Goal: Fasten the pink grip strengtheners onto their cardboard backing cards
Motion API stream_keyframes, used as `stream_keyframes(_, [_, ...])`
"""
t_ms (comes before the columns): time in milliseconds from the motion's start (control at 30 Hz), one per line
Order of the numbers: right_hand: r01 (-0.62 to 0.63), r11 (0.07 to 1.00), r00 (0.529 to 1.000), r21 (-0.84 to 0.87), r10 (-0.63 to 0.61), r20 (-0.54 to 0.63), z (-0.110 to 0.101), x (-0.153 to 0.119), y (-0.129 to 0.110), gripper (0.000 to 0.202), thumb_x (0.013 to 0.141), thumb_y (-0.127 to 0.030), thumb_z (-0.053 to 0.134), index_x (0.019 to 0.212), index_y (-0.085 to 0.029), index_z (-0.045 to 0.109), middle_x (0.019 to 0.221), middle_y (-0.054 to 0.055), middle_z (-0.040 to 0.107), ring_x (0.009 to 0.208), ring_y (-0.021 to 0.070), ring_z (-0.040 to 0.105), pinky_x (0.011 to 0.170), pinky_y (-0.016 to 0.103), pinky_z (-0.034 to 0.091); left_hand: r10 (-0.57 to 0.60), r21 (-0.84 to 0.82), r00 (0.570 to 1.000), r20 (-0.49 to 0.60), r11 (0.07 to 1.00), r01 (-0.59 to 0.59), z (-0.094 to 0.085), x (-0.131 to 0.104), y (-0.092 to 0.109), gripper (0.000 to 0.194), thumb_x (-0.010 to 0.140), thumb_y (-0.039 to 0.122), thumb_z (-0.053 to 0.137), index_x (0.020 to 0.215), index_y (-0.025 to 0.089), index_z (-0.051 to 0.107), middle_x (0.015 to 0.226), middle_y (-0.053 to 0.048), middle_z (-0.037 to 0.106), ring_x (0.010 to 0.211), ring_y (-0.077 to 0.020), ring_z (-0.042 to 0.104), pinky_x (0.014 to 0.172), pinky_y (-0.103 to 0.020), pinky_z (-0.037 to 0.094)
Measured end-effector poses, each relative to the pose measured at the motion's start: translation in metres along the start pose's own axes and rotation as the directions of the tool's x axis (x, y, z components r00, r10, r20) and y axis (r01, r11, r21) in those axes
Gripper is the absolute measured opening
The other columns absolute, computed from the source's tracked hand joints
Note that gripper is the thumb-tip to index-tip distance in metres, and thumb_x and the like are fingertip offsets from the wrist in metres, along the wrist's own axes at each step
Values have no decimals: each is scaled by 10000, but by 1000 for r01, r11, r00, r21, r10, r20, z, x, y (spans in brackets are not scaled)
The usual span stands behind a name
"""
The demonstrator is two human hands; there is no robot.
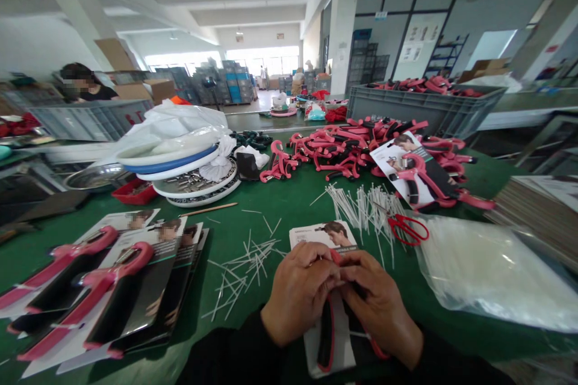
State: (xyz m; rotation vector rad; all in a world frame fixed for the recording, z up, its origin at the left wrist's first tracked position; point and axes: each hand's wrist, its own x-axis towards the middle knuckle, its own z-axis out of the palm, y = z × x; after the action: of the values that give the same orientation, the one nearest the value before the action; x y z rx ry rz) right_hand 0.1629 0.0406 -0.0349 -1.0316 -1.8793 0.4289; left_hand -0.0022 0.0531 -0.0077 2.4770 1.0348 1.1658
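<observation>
Both hands meet over a pink and black hand grip (326, 337) that lies on a printed card (341, 234) near the table's front edge. My left hand (300, 289) has its fingers curled at the top of the grip. My right hand (379, 298) is pinched beside it, fingertips touching the left ones. The fingers cover the upper part of the grip, and whatever small thing lies between them is hidden. A white tie end sticks out below my right hand. Cards with grips fastened on them (117, 277) lie at the left.
Loose white ties (244, 271) and a tie bundle (361, 204) lie ahead. Red scissors (409, 230) and a plastic bag (492, 271) are right. Behind are piled pink grips (343, 147), stacked trays (180, 162) and a grey crate (419, 109). A person (93, 87) is far left.
</observation>
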Motion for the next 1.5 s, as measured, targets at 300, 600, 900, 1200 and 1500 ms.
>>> stream_keyframes(300, [79,974,985,-213,-43,169,-10,7,-2,146,776,-173,543,871,-209,648,994,88,597,927,222,563,747,357,484,-70,-100,995,-74,993,62,-1,-13,15,46,796,191,586,834,203,608,905,-47,580,885,-192,534,783,-331,417])
stream_keyframes(600, [184,970,974,-157,-159,162,-15,0,-13,164,855,-114,456,871,-184,604,850,63,650,803,165,581,734,282,474,-536,6,827,172,840,543,2,-19,8,160,791,331,569,911,256,645,1026,-47,582,985,-235,539,865,-378,429])
stream_keyframes(900, [194,902,884,-386,9,466,-13,-17,-32,252,687,-29,413,745,-164,619,793,84,664,708,192,605,633,283,492,-560,-63,822,101,821,567,13,-23,11,130,784,278,581,896,262,647,1072,-24,584,1054,-205,511,918,-334,397])
stream_keyframes(1200, [313,899,943,-306,-256,213,-20,-29,-27,210,832,-95,455,919,-164,634,905,84,684,775,157,620,686,246,500,-391,229,855,341,917,328,-11,1,2,300,652,540,676,871,335,684,1087,22,612,978,-250,547,856,-399,415])
stream_keyframes(1500, [284,932,935,-225,-218,280,-23,-23,-24,273,802,-48,393,925,-170,605,900,89,679,795,157,643,676,241,520,-206,221,833,514,970,103,-16,16,-6,251,717,458,651,900,291,691,1051,-11,602,948,-196,582,847,-292,447])
